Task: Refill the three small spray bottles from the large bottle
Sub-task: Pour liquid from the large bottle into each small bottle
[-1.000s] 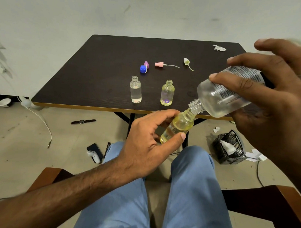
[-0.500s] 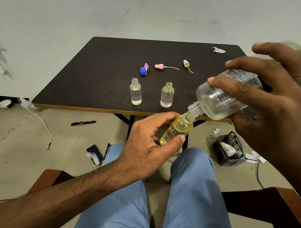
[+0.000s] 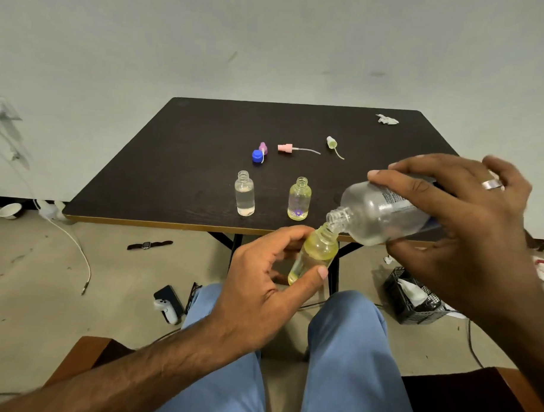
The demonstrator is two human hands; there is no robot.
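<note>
Pouring takes place in the open air off the near edge of the dark table (image 3: 180, 159), above the person's knees, with room on every side of both bottles. The left hand (image 3: 261, 285) grips a small yellow spray bottle (image 3: 313, 256) between curled fingers and thumb, tilted with its open neck up and to the right. The right hand (image 3: 467, 231), a ring on one finger, wraps the large bottle (image 3: 378, 215), tipped so its threaded mouth meets the small bottle's neck; a little clear liquid pools along its lower side.

Near the front edge of the table stand two more uncapped small bottles, well apart from each other: a clear bottle (image 3: 244, 193) about half full of clear liquid, and a yellow-tinted bottle (image 3: 299, 198) with a purple mark near its base; how full this one is cannot be told. Behind them lie a blue cap (image 3: 257, 156) touching a purple sprayer top (image 3: 263, 148), a pink sprayer head (image 3: 285, 148) with its dip tube, and a pale green sprayer head (image 3: 331, 143). A crumpled white scrap (image 3: 387, 119) sits at the far right corner.

On the floor lie a wristwatch (image 3: 149, 244), a white cable (image 3: 78, 254), a phone (image 3: 169, 297) and a black crate (image 3: 412, 297).
</note>
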